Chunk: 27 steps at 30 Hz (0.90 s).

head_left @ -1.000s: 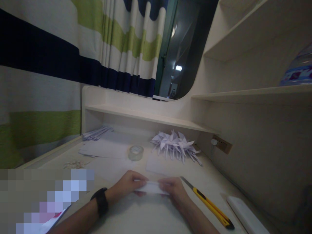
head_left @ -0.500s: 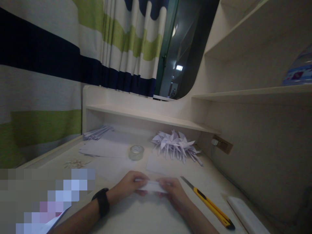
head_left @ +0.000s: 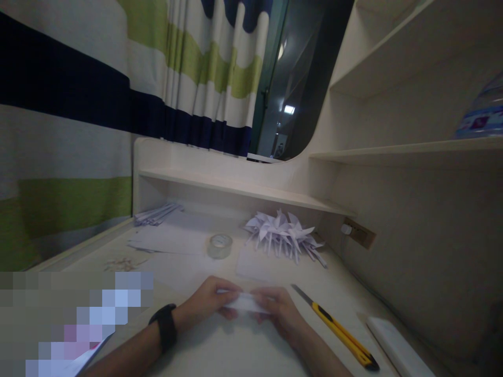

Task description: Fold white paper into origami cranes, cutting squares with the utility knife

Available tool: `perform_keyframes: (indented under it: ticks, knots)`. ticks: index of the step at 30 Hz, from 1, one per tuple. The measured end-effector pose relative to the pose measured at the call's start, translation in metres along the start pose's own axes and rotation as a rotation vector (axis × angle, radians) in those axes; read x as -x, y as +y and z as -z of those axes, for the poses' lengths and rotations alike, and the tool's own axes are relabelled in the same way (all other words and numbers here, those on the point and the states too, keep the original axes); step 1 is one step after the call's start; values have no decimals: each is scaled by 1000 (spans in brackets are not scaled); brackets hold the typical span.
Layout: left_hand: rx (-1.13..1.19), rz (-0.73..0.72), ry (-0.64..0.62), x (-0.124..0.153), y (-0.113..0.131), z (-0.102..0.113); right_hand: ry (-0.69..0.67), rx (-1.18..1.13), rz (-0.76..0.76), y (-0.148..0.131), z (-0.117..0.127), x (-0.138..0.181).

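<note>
Between my two hands is a small strip of white paper (head_left: 246, 302), folded or rolled along its far edge. My left hand (head_left: 212, 298), with a black band on the wrist, pinches its left end between thumb and fingers. At the other end, my right hand (head_left: 278, 309) grips the paper the same way. The fingertips hide both ends of the strip. Just beyond the hands lies a flat piece of white paper (head_left: 253, 266). A yellow utility knife (head_left: 340, 332) with its blade out rests to the right of my right hand.
A roll of clear tape (head_left: 219, 246) stands mid-desk. Paper pinwheels (head_left: 281, 230) are heaped at the back right. White sheets (head_left: 176, 233) and thin paper sticks (head_left: 157, 213) lie at the back left, near small scattered bits (head_left: 124, 264). A white box-like object (head_left: 396, 348) sits front right.
My fingers have shifted slightly along the paper strip, the hands now marginally closer together at its far edge. Everything else on the desk stays in place.
</note>
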<state>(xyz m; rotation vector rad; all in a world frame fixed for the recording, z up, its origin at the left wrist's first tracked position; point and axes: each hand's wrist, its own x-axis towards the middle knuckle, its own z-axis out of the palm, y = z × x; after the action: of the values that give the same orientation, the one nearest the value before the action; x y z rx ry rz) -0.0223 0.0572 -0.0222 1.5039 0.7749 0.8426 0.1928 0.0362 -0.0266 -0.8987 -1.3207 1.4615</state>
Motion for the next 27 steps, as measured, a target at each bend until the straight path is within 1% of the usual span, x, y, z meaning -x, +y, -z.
perform_keyframes:
  ticks: [4,9,13,17,19,23,27]
  knots:
    - [-18,7,-24,2,4,1,35,-2,13,7,2,-3]
    - [-35,21,-37,2,1,2,80,9,11,12,5,-5]
    - [-27,19,-10,0,0,0,47,33,7,4,1,-2]
    - [-34,48,9,-1,-1,1,22,87,32,-3,-3,1]
    - [-33,63,-7,0,-2,2,13,117,37,-5,-4,1]
    - [-36,79,-77,1,-3,6,9,136,26,-3,-1,1]
    - [-19,95,-79,0,-7,8,15,125,23,2,1,-1]
